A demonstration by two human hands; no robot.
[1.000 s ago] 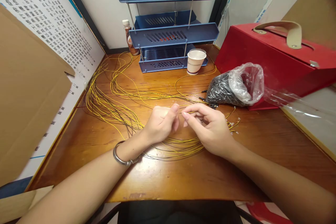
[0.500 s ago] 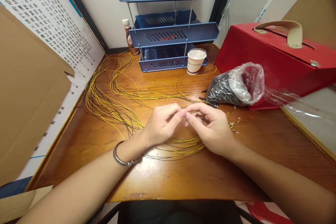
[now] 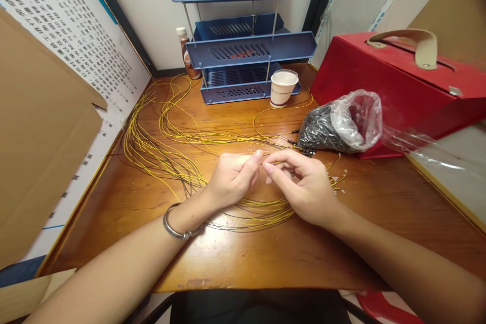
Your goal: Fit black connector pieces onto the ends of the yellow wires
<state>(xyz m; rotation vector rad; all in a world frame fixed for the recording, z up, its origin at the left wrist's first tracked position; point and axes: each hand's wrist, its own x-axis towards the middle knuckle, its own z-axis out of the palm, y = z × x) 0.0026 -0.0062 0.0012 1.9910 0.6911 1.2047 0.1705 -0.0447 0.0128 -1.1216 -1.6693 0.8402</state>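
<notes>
Wires (image 3: 266,207), likely light and limp, suit tip holds: right hand (image 3: 301,182) pinches one, left hand (image 3: 233,178) (nine o'clock) presses fingers together.

2 bare forearms (image 3: 131,257), 1 silvery round metal bangle (image 3: 166,224) with coiled section (image 3: 186,236), left wrist (image 3: 198,211)

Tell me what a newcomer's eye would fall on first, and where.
Probably the big red box at the right of the table, with a clear plastic bag of dark pieces in front of it. Next, yellow and dark wires sprawl across the left and beneath the left hand and right hand, which are close together near the middle.
</notes>
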